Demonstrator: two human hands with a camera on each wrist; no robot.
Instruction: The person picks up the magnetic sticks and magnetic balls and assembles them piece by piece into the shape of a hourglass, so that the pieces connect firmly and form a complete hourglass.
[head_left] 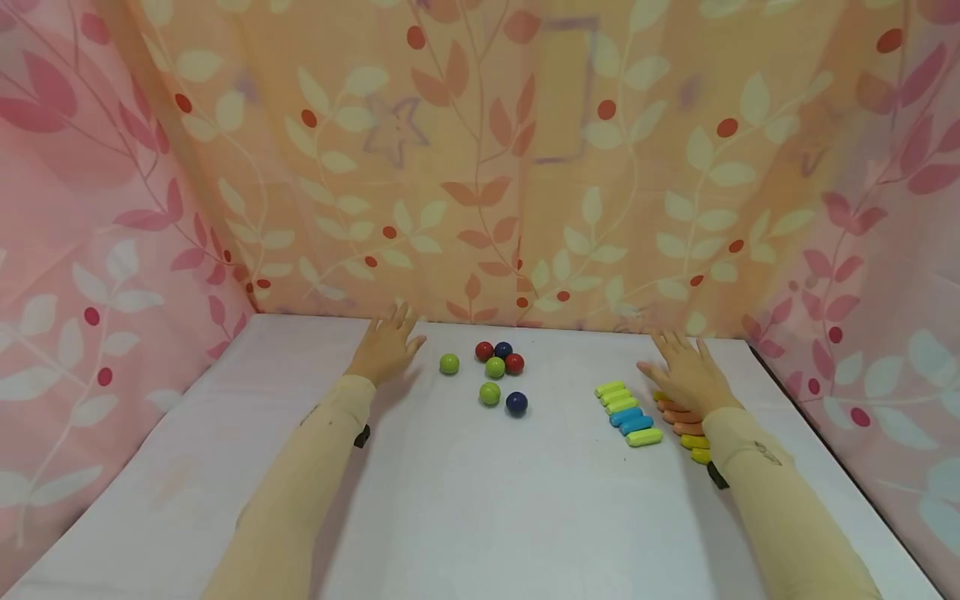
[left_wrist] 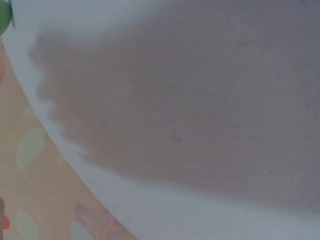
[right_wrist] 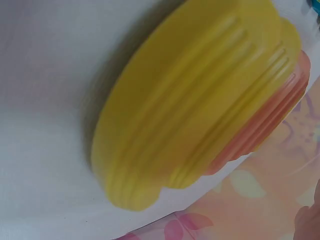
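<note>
Fingers spread and gripping nothing, the left hand is near glossy balls, the right hand over orange and yellow ridged clay sticks, laid parallel (presumably for a tidy row) on the counter.

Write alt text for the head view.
A human left grip and right grip are outstretched over a white table. Seven balls sit right of the left grip; two rows of sticks lie by the right grip, which partly hides one row.
</note>
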